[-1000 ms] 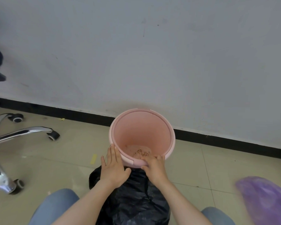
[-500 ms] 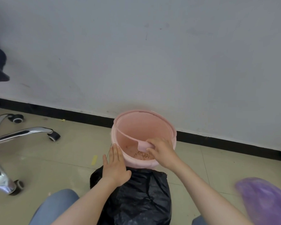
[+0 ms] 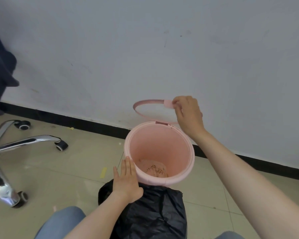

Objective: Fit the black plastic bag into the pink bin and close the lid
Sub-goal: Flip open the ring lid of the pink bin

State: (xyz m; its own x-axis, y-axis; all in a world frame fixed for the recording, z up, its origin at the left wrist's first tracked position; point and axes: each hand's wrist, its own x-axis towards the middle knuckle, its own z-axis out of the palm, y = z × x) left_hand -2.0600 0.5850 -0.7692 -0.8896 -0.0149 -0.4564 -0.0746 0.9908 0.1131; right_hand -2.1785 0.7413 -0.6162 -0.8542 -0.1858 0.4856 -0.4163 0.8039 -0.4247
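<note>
The mouth of the pink bin (image 3: 160, 149) is open and free from above; only small debris lies at its bottom. The ring lid (image 3: 146, 104) stands raised behind it, pinched by the right hand (image 3: 188, 112), and blocks the way from the wall side. The left hand (image 3: 127, 181) and the black bag (image 3: 155, 213) fill the near side. The chair base (image 3: 24, 142) stands well apart at the left.

Tiled floor (image 3: 62, 171) w/ pink bin (image 3: 173, 178), black bag (image 3: 155, 216) touching it, chair base (image 3: 16, 145) well left.
</note>
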